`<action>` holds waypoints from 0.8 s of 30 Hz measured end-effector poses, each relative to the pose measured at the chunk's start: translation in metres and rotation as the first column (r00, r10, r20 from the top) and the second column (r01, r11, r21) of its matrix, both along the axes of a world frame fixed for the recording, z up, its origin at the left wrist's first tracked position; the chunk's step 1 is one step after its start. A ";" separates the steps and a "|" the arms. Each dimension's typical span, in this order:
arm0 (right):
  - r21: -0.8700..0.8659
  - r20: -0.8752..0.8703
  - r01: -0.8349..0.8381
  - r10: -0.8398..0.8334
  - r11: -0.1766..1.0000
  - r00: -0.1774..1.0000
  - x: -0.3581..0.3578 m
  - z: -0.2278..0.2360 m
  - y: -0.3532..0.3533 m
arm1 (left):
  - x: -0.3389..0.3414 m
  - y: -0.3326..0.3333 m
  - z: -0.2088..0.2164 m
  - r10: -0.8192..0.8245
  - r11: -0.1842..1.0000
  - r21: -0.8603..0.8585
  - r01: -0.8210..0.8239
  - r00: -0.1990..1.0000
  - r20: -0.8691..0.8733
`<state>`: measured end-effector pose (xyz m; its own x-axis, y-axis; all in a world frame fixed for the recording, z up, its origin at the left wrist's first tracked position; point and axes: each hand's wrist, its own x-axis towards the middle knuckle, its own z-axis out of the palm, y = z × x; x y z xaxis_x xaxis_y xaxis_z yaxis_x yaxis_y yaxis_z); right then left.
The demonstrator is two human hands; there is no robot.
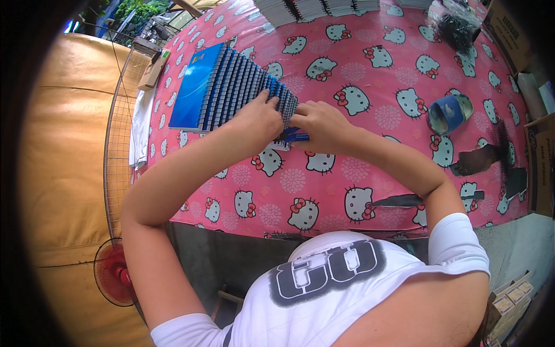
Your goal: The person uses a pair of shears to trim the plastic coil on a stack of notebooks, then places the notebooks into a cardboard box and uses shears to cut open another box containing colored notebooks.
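Fingers [262,98] of the left hand [260,119] are resting on some coils [234,87], right hand [322,124] is curling beside them, can't tell if either's gripping. Blue spiral notebooks [193,87] are lying fanned on the pink table [355,49], looking mostly laid out bar the handled end, with bound books [309,10] sitting farther back.
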<state>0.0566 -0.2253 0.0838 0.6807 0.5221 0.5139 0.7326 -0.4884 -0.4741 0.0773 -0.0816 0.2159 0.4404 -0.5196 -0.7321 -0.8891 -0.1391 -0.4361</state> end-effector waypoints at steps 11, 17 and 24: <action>-0.045 0.086 0.046 -0.042 0.998 0.995 -0.006 0.003 0.004 | 0.002 -0.002 -0.002 0.039 0.997 0.065 -0.037 0.999 -0.022; 0.187 -0.827 -0.053 0.186 0.981 0.530 0.017 0.015 -0.008 | 0.002 -0.005 -0.002 0.037 0.995 0.094 -0.036 0.999 -0.015; 0.130 -0.628 -0.108 0.167 0.986 0.760 0.007 -0.008 -0.005 | 0.002 0.005 -0.016 -0.023 0.999 -0.039 0.023 1.000 0.011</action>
